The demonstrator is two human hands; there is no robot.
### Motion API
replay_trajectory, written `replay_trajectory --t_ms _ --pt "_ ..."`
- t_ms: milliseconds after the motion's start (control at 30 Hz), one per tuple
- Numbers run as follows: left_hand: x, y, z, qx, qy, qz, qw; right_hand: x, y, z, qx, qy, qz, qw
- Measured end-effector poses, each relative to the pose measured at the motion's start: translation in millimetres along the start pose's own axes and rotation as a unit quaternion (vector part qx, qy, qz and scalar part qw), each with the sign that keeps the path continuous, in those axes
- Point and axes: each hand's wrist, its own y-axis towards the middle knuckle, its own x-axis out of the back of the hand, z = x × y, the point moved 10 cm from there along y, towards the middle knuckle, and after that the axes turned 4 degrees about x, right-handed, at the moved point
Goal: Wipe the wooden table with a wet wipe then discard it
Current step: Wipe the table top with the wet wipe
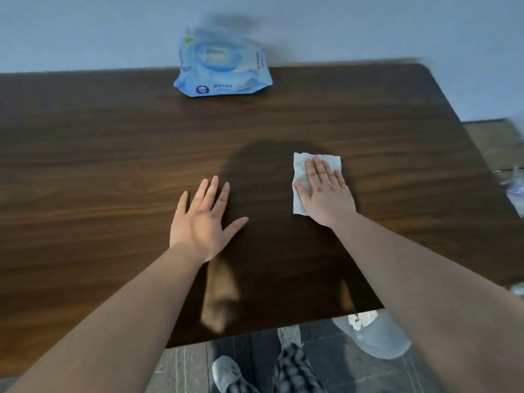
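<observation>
Dark wood filled most of the view, a surface (pixel 113 154) set against a pale wall, and right of its middle lay the wet wipe (pixel 302 180), spread flat, its long axis running from the near edge toward the wall. Over it the right hand (pixel 326 194) pressed open-palmed, fingers pointing away; the left hand (pixel 204 217) rested splayed and empty. Thin and damp, the wipe could bunch or slip from under the palm if pressure eased. A wipes pack (pixel 222 69) sat well apart at the far edge.
</observation>
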Motion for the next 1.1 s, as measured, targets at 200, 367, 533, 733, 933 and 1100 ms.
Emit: replay_trajectory --t_ms 200,367,533,733,933,1100 --pt "-13 33 -116 -0.083 0.034 0.018 0.996 5 -26 -142 -0.112 0.001 0.005 0.994" --pt "-26 53 -160 -0.111 0.056 0.057 0.991 9 -49 -230 -0.183 0.03 -0.004 0.983" --pt "-27 51 -160 -0.108 0.063 0.071 0.99 11 -69 -280 -0.234 0.047 -0.012 0.971" --pt "-28 51 -160 -0.105 0.064 0.075 0.99 6 -89 -288 -0.271 0.06 -0.023 0.96" --pt "-30 52 -158 -0.094 0.049 0.095 0.99 -1 -105 -256 -0.265 0.054 -0.015 0.963" --pt "-20 33 -132 -0.091 -0.005 0.068 0.993 -6 -95 -188 -0.204 0.044 0.015 0.978"
